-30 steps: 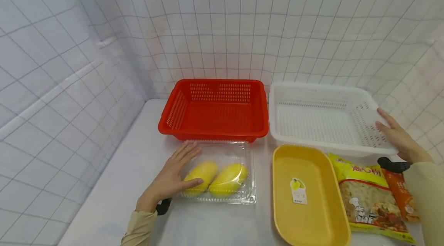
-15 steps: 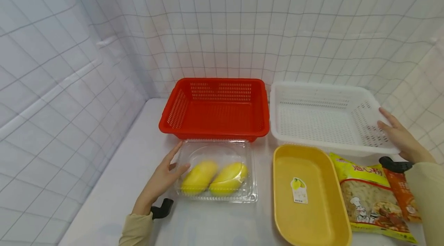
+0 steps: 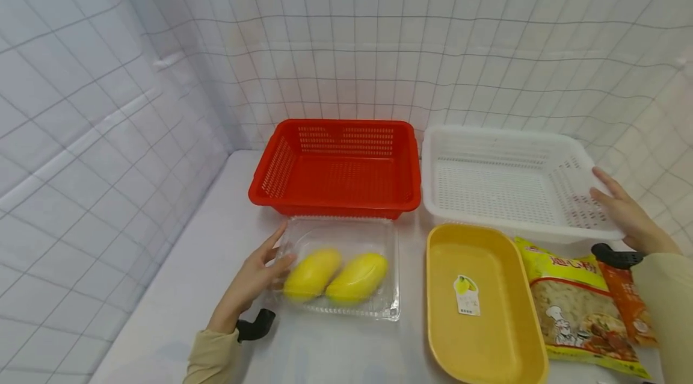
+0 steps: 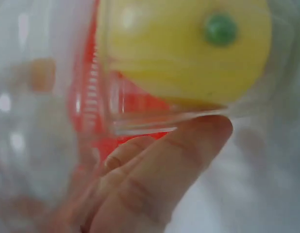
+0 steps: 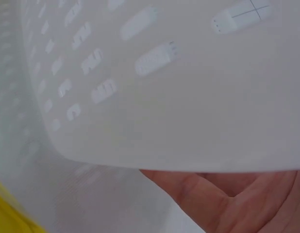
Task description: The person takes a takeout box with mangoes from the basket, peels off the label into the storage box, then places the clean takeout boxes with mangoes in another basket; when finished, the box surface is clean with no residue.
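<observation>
A clear plastic clamshell box lies on the table with two yellow mangoes inside. My left hand grips the left side of the box. In the left wrist view its fingers reach under the edge of the clear plastic, close to one mango. At the far right, my right hand holds the right end of a white plastic basket. The right wrist view shows part of that hand, with the basket wall hiding its fingers.
A red basket stands behind the clear box. Right of the box sits a yellow tray with a mango label. A pasta bag and an orange packet lie beside it. Gridded white walls enclose the table.
My left hand has drawn back from the top of the clear box to its left side. Over the last half second the box has shifted slightly. My right hand has stayed at the white basket.
</observation>
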Tool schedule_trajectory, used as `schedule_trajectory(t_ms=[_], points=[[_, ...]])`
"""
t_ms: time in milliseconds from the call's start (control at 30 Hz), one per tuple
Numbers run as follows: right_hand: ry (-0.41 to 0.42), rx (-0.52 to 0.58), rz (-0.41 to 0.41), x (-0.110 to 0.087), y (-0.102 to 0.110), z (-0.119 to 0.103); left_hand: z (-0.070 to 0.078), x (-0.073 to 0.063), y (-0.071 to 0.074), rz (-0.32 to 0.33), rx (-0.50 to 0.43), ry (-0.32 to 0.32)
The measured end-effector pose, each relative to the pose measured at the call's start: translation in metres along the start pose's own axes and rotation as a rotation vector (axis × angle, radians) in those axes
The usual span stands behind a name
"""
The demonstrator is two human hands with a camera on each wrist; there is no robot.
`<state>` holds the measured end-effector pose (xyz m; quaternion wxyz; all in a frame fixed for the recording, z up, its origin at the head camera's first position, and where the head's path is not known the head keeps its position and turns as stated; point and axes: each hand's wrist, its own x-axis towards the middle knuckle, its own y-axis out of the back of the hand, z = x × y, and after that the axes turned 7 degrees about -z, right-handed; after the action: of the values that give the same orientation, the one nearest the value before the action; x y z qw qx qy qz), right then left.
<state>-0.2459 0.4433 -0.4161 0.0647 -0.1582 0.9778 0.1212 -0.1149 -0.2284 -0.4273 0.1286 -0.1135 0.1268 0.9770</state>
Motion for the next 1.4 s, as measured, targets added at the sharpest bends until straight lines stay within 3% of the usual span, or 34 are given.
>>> schedule_trajectory(t_ms=[200,367,500,633,767,900,1033,1133,1267,1400], points=[[-0.007,-0.030,-0.002,-0.001,0.003,0.000,0.022,-0.006,-0.003,-0.061,-0.025,-0.036],[-0.036,-0.072,0.002,0.000,0.001,-0.001,0.062,0.000,-0.005,-0.128,0.031,-0.092],[-0.051,-0.078,0.018,0.002,-0.002,-0.001,0.099,0.014,-0.012,-0.181,0.035,-0.144],[-0.064,-0.114,0.031,0.004,-0.005,-0.001,0.136,0.044,-0.023,-0.172,0.075,-0.172],[-0.064,-0.102,0.037,0.005,-0.004,-0.002,0.167,0.091,-0.039,-0.146,0.089,-0.180],[-0.046,-0.060,0.036,0.007,-0.004,-0.002,0.185,0.139,-0.062,-0.135,0.050,-0.185],[-0.039,-0.062,0.052,0.008,-0.006,-0.001,0.195,0.181,-0.092,-0.110,0.096,-0.184],[-0.047,-0.079,0.063,0.009,-0.009,0.000,0.198,0.204,-0.115,-0.110,0.134,-0.171],[-0.063,-0.101,0.072,0.010,-0.010,-0.001,0.200,0.226,-0.145,-0.132,0.171,-0.139],[-0.073,-0.111,0.076,0.012,-0.012,-0.004,0.198,0.241,-0.169,-0.149,0.165,-0.164]])
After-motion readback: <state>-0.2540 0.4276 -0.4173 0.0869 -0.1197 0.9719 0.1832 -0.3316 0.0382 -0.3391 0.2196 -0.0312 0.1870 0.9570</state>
